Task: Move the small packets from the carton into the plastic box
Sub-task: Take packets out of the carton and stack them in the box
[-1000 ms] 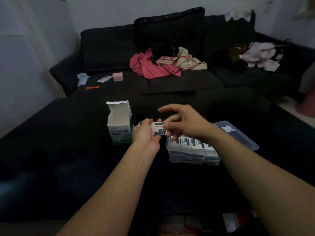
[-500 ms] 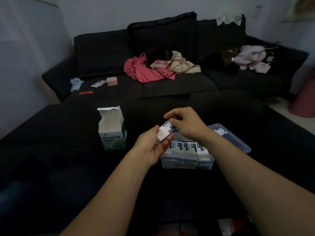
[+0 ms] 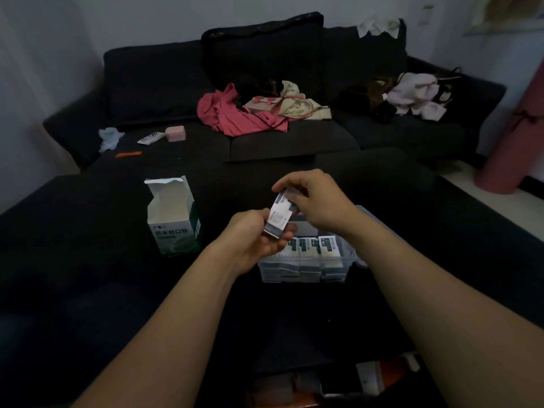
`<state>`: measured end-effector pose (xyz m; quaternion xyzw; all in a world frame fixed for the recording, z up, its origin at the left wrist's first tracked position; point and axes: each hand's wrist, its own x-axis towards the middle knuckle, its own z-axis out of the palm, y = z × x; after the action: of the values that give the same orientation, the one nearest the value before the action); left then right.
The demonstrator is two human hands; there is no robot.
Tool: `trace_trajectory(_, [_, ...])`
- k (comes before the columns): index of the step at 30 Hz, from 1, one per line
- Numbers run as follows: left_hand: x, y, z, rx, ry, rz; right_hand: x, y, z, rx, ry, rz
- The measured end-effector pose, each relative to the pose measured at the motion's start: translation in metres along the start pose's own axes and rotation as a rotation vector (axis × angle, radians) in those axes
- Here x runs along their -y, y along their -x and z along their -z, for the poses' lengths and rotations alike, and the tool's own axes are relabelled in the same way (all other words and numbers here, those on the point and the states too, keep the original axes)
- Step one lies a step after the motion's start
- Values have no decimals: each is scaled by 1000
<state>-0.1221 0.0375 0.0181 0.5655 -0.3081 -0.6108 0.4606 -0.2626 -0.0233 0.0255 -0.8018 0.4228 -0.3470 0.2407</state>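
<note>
While the left hand (image 3: 253, 240) grips the lower end of a small stack of packets (image 3: 279, 214), the right hand (image 3: 316, 198) pinches the stack's upper end from above with curled fingers, so both hands hold it together. The stack is tilted, its top leaning away from the person, and it hangs in the air just above the near-left part of the plastic box (image 3: 303, 270). That clear box sits on the dark surface (a black ottoman or sofa extension, hard to tell which in the dim light) roughly at its middle, and it already holds rows of packets (image 3: 316, 247) standing side by side, their white and dark faces showing through the front wall. Its lid (image 3: 379, 220) lies behind and to the right of it, partly hidden by the right forearm. Left of the box and apart from it stands the carton (image 3: 173, 219), upright, white and green, with its top flaps open. Toward the far edge, a black sofa (image 3: 153, 83) carries a red garment (image 3: 232, 113), a pink case (image 3: 175, 133), a small tube (image 3: 150, 138) and pale clothes (image 3: 412, 95) at the right end.
</note>
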Motion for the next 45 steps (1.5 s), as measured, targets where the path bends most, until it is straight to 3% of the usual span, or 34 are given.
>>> trace_trajectory(7, [0, 5, -3, 164, -412, -158, -1, 3, 9, 24, 4, 12])
trace_trajectory(15, [10, -10, -9, 35, -606, -539, 0, 1, 12, -28, 10, 42])
trace_trajectory(22, [15, -15, -8, 38, -774, -616, 3, 1, 17, -16, 44, 7])
trace_trajectory(24, [16, -17, -4, 95, -938, -628, -1, 1, 28, 30, 75, -77])
trace_trajectory(27, [21, -19, 4, 220, -1238, -768, -13, 3, 41, 236, 282, -184])
trace_trajectory(33, [31, -20, 5, 284, -1696, -645, -21, 6, 33, 403, 395, -318])
trace_trajectory(41, [35, -21, 1, 269, -1714, -647, -26, 6, 27, 553, 460, -366])
trace_trajectory(45, [36, -21, 2, 255, -1719, -662, -36, 7, 21, 551, 511, -358])
